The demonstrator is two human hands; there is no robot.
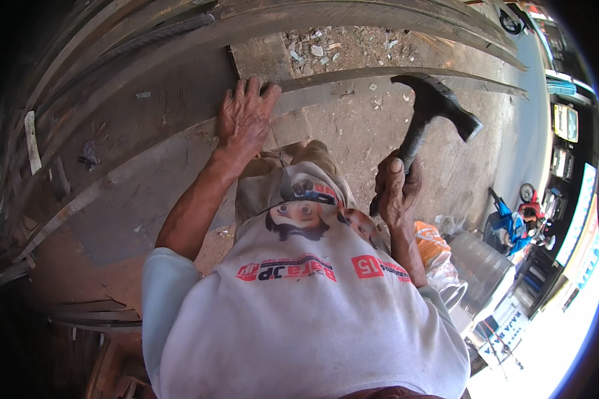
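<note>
My right hand [399, 189] is wrapped around the handle of a dark claw hammer [436, 103], held up at the right with its head pointing away from me. My left hand [246, 116] lies over a long wooden plank [339, 76], the fingers bent over its far edge and the fingertips hidden. Just beyond that hand, a short flat board [263, 56] crosses between the long timbers. Another short wooden piece [289, 128] sits close by on the near side.
Long timbers [299, 16] stretch across the far side and curve down the left. Small debris [333, 50] litters the dirt ground. At the right are an orange-and-white sack [432, 249], a ribbed metal container [479, 272] and a blue motorbike [509, 223] beside a road.
</note>
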